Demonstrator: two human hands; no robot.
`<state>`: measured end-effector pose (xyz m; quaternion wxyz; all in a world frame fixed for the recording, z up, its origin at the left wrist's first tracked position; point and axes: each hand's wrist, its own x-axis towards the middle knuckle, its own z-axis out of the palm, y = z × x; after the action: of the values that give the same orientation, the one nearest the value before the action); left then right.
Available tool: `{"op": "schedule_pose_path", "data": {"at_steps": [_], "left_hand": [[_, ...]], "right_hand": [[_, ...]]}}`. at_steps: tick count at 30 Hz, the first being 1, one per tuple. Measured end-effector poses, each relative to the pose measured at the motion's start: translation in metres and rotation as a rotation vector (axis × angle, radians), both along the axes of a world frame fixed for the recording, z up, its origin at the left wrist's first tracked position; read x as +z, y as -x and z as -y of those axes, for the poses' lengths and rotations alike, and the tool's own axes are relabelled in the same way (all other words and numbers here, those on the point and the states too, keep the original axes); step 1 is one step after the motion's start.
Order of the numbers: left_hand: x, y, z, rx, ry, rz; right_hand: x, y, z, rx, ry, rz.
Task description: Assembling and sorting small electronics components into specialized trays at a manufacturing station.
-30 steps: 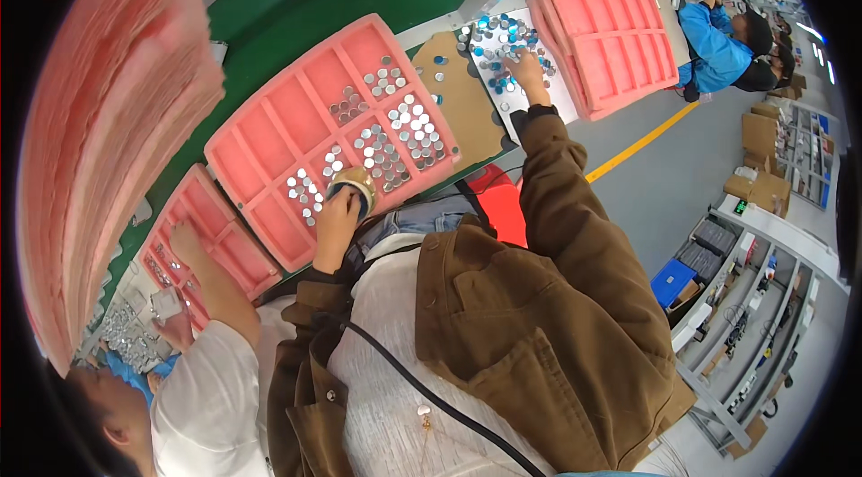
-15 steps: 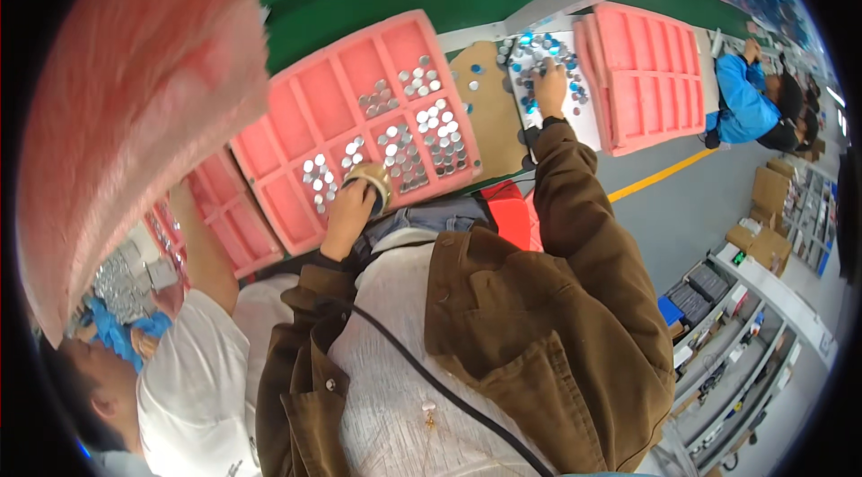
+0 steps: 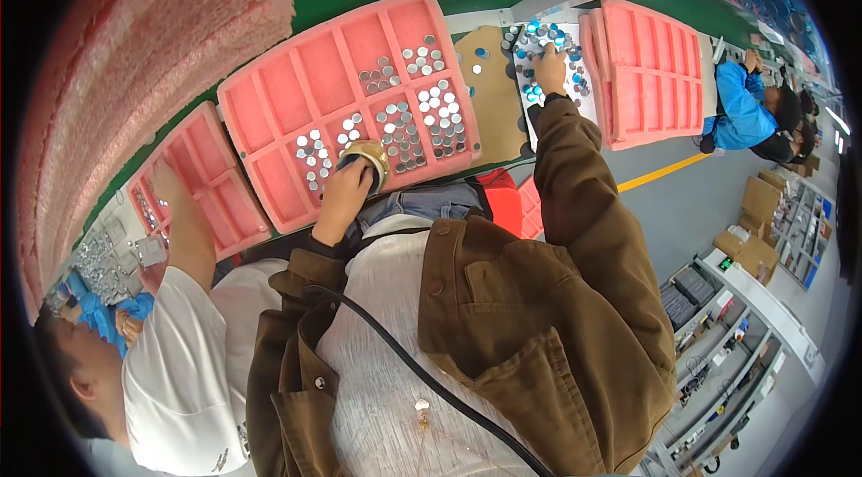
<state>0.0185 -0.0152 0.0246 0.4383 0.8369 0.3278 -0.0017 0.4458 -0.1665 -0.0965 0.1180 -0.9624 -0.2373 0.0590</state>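
Note:
My left hand (image 3: 344,193) is closed around a round, gold-rimmed object with a dark middle (image 3: 381,159), whose kind I cannot make out. It sits over the near edge of a pink foam tray (image 3: 310,73) divided into compartments. Small silver discs (image 3: 400,137) lie in several compartments, mostly those nearer me and to the right. My right hand (image 3: 549,73) reaches down among loose silver and blue discs (image 3: 537,30) on a white sheet (image 3: 584,104). Its fingers bend toward the discs; whether they pinch one is too small to tell.
Pink trays (image 3: 651,73) are stacked on the right. A brown sheet (image 3: 494,118) with a few discs lies between tray and white sheet. At left, a co-worker in a white shirt (image 3: 180,369) reaches into another pink tray (image 3: 211,181). Pink foam (image 3: 135,55) looms at upper left.
The view has shifted a little, and the pink foam at upper left covers less of it. The co-worker's arm now reaches over the left tray. My hands stay in about the same places.

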Motion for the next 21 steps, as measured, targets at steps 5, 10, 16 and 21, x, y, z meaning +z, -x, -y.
{"op": "schedule_pose_path", "data": {"at_steps": [5, 10, 16, 21], "left_hand": [[0.0, 0.002, -0.001, 0.014, 0.039, -0.021], [0.0, 0.002, -0.002, -0.006, 0.039, -0.029], [0.002, 0.003, -0.006, -0.014, 0.043, 0.005], [0.001, 0.004, -0.006, -0.001, 0.076, 0.038]], "right_hand": [[-0.002, 0.004, -0.003, -0.099, -0.019, 0.004], [-0.002, 0.003, 0.004, -0.189, -0.037, -0.065], [-0.012, 0.002, 0.014, -0.198, -0.207, 0.01], [-0.016, -0.004, 0.023, -0.182, -0.261, -0.101]]}}
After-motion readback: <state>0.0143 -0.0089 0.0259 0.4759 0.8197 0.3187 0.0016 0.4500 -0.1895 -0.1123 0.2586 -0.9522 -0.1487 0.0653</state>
